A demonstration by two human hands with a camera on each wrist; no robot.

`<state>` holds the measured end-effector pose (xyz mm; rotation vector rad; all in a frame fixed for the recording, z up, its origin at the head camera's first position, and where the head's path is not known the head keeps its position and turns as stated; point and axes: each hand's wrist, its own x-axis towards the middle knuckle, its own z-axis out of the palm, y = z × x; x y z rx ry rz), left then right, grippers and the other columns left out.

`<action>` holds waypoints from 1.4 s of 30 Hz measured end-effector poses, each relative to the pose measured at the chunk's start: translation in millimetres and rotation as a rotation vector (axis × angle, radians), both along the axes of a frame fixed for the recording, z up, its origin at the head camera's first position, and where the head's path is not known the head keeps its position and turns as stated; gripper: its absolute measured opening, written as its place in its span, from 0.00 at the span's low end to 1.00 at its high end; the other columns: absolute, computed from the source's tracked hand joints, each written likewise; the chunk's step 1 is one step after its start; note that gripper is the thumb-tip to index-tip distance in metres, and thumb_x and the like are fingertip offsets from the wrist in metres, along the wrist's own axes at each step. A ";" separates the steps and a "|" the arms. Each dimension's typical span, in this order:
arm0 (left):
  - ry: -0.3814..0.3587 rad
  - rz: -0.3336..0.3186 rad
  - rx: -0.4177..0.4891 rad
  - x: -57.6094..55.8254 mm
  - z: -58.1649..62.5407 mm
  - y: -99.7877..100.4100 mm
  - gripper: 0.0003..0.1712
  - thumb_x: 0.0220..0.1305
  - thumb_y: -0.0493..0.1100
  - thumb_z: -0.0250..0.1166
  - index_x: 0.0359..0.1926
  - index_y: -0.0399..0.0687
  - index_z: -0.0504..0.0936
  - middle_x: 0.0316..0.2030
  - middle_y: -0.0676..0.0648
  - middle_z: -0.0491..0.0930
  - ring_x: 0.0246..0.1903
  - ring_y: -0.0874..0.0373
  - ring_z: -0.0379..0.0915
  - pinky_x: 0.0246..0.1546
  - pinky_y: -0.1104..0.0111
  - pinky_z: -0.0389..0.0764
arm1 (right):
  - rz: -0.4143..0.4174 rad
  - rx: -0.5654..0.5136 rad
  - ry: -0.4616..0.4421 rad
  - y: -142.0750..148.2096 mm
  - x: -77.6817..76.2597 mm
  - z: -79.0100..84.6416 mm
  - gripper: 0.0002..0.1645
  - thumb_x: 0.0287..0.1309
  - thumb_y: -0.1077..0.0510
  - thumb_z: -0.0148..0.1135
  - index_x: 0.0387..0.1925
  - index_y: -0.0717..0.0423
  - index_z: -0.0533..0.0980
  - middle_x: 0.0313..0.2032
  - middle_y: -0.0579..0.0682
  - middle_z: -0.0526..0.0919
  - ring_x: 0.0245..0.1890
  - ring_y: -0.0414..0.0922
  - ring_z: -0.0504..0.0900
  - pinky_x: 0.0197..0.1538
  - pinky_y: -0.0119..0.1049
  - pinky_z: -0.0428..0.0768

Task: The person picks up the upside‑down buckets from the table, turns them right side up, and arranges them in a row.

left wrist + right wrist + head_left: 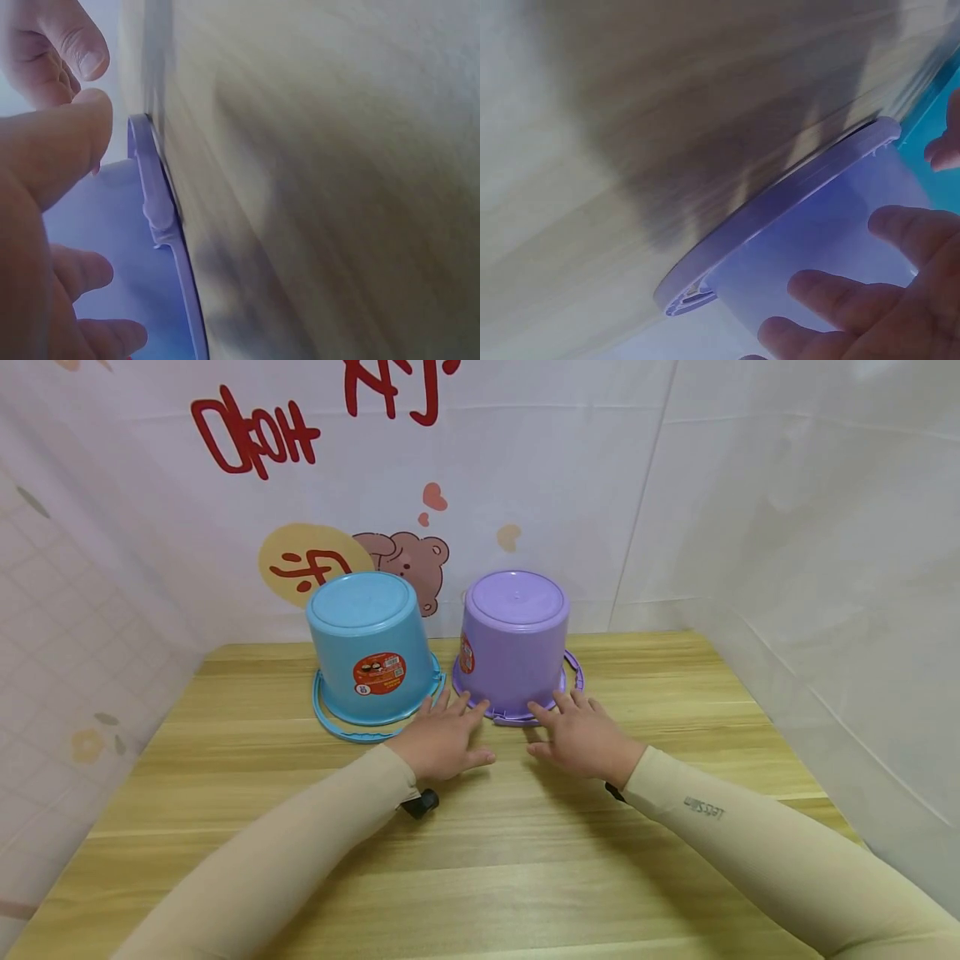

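A purple bucket (517, 652) stands upside down on the wooden table, its handle lying around the rim. To its left a light blue bucket (363, 643) is also upside down, with a red label on its side. My left hand (438, 739) is spread in front of the gap between the two buckets, fingers extended and holding nothing. The right hand (585, 735) is spread before the purple bucket's front right, empty as well. In the right wrist view, fingers (840, 296) overlap the purple wall (810, 247). The left wrist view shows the purple rim (161, 202) beside the left fingers (82, 270).
The wooden table (487, 877) ends at a white printed backdrop (562, 485) behind the buckets. White cloth walls (840, 568) flank both sides. The blue bucket's handle (360, 735) lies on the table in front of it.
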<state>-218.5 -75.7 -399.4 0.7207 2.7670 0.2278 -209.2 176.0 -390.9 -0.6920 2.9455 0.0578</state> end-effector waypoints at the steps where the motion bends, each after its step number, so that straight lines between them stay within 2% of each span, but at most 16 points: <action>1: -0.003 -0.002 -0.002 -1.0 -0.8 0.1 0.52 0.72 0.74 0.56 0.85 0.56 0.52 0.84 0.37 0.47 0.82 0.28 0.35 0.80 0.35 0.44 | -0.001 0.003 -0.004 0.4 -0.8 -0.4 0.43 0.72 0.32 0.58 0.78 0.49 0.68 0.76 0.71 0.64 0.73 0.78 0.63 0.71 0.72 0.67; 14: -0.047 0.000 -0.020 -12.6 -10.0 -0.3 0.52 0.72 0.75 0.55 0.85 0.55 0.52 0.84 0.39 0.47 0.82 0.29 0.35 0.81 0.38 0.43 | -0.026 0.005 -0.086 3.1 -6.7 -2.1 0.43 0.73 0.32 0.57 0.79 0.48 0.66 0.77 0.69 0.63 0.76 0.77 0.60 0.73 0.72 0.64; 23: -0.071 0.009 -0.027 -20.3 -16.2 -0.4 0.52 0.73 0.74 0.55 0.85 0.53 0.53 0.84 0.40 0.47 0.82 0.30 0.36 0.82 0.39 0.42 | -0.023 0.024 -0.091 4.2 -10.5 -6.1 0.44 0.73 0.32 0.58 0.79 0.49 0.66 0.76 0.70 0.65 0.75 0.77 0.61 0.73 0.72 0.64; 29: -0.086 0.012 -0.029 -22.8 -16.3 -0.2 0.52 0.72 0.75 0.55 0.85 0.53 0.54 0.84 0.41 0.46 0.82 0.30 0.35 0.81 0.38 0.41 | -0.018 0.036 -0.102 5.8 -15.5 -11.4 0.44 0.72 0.31 0.58 0.79 0.50 0.66 0.76 0.70 0.64 0.75 0.77 0.61 0.73 0.71 0.64; 42: -0.050 0.009 -0.019 -26.0 -17.3 0.5 0.49 0.73 0.73 0.57 0.83 0.52 0.60 0.84 0.37 0.48 0.82 0.31 0.40 0.81 0.38 0.45 | -0.003 0.040 -0.130 5.2 -19.2 -14.5 0.45 0.72 0.33 0.60 0.79 0.52 0.66 0.76 0.70 0.64 0.76 0.76 0.60 0.74 0.71 0.63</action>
